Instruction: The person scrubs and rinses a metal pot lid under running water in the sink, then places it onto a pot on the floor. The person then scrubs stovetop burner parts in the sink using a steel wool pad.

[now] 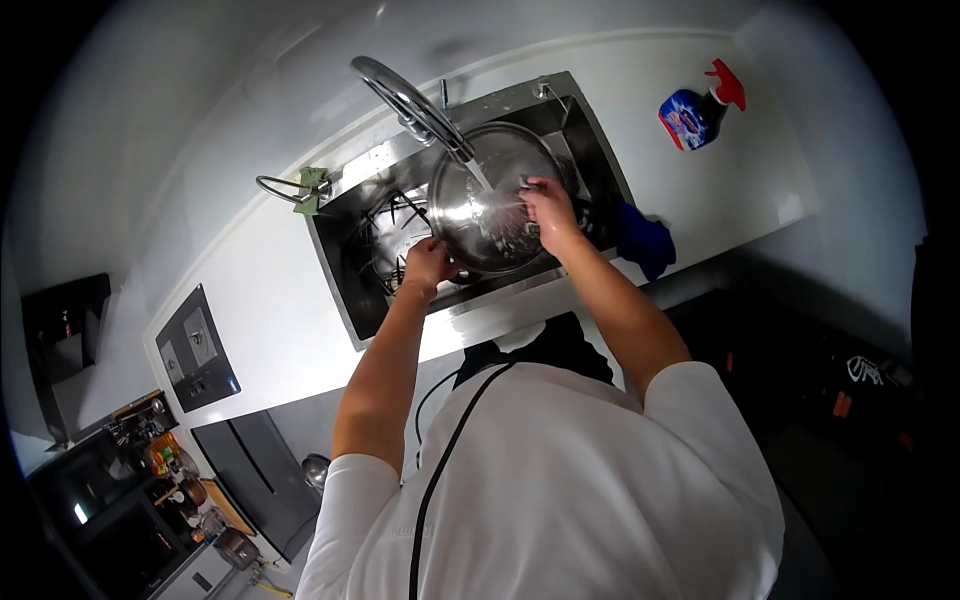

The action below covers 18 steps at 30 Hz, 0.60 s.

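Observation:
A large round shiny metal lid or shallow pan [480,240] sits tilted in the steel sink [345,285]; I cannot tell which of the two it is. Water runs onto it from the curved faucet [410,100]. At its lower left rim, my left hand [428,265] is closed on the edge. My right hand [548,215] is over the right half of its wet surface, fingers curled together. Something small and dark shows at those fingertips, too unclear to name. Black wire burner grates [395,215] lie in the sink's left part, beside my left hand.
A dark blue cloth [643,240] hangs over the sink's right edge. On the right counter lies a blue spray bottle [690,118] with a red trigger. A green cloth [312,190] drapes over a small tap. Farther left, a dark built-in panel [198,345] is set in the counter.

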Each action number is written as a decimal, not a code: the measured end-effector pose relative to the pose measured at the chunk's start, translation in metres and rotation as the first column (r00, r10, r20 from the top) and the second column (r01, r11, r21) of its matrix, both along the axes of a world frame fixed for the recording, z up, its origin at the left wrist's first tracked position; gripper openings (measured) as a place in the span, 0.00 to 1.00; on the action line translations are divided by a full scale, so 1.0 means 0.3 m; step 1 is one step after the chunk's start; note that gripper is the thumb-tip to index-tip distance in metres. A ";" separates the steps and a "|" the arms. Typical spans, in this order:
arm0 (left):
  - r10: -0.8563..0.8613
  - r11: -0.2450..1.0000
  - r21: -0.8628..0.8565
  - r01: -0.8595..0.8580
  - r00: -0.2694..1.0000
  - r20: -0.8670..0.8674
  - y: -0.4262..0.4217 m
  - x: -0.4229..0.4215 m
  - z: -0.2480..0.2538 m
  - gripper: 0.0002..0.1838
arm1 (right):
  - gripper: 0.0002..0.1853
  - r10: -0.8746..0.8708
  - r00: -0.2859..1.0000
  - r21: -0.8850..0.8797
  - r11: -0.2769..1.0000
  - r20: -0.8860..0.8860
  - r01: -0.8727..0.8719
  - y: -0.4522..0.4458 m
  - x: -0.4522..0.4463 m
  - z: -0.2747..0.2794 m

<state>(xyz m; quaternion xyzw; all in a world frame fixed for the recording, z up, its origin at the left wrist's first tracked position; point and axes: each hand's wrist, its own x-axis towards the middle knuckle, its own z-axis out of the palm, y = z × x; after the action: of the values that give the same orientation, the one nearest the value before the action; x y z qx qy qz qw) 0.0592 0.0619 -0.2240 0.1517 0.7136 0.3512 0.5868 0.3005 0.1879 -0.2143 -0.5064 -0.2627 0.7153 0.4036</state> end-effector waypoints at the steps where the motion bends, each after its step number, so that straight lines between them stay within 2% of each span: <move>1: -0.074 0.997 0.020 0.076 0.993 -0.088 0.018 0.014 0.002 0.16 | 0.17 -0.018 1.000 -0.008 1.000 0.008 0.018 0.015 0.022 -0.019; 2: -0.146 0.988 0.032 0.154 0.973 -0.176 0.029 0.032 0.004 0.16 | 0.17 -0.036 0.999 -0.016 0.999 0.016 0.037 0.027 0.047 -0.038; 3: -0.176 0.981 0.037 0.189 0.959 -0.222 0.049 0.076 0.113 0.17 | 0.16 -0.055 0.998 -0.024 0.998 0.024 0.056 0.037 0.071 -0.054; 6: -0.269 0.914 0.197 0.354 0.894 -0.357 0.073 0.101 0.124 0.17 | 0.14 -0.141 0.990 -0.091 0.986 -0.008 0.139 0.052 0.126 -0.063; 9: -0.303 0.876 0.318 0.362 0.927 -0.221 0.101 0.122 0.153 0.16 | 0.10 -0.159 0.982 -0.111 0.983 -0.102 0.147 0.059 0.170 -0.101; 12: -0.342 0.873 0.264 0.410 0.901 -0.268 0.132 0.172 0.278 0.13 | 0.07 -0.202 0.962 -0.200 0.966 -0.185 0.164 0.052 0.189 -0.165; 15: -0.303 0.837 0.434 0.333 0.943 -0.139 0.149 0.212 0.236 0.11 | 0.06 -0.212 0.947 -0.260 0.954 -0.241 0.148 0.041 0.202 -0.229; 18: -0.323 0.777 0.443 0.446 0.888 -0.328 0.164 0.260 0.233 0.12 | 0.14 -0.180 0.963 -0.309 0.944 -0.201 0.112 0.049 0.185 -0.287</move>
<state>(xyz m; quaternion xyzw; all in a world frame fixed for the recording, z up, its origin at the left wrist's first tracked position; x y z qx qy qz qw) 0.1372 0.1112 -0.1542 0.4842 0.6130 0.3776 0.4972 0.3559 0.2025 -0.3003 -0.4941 -0.0669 0.7674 0.4032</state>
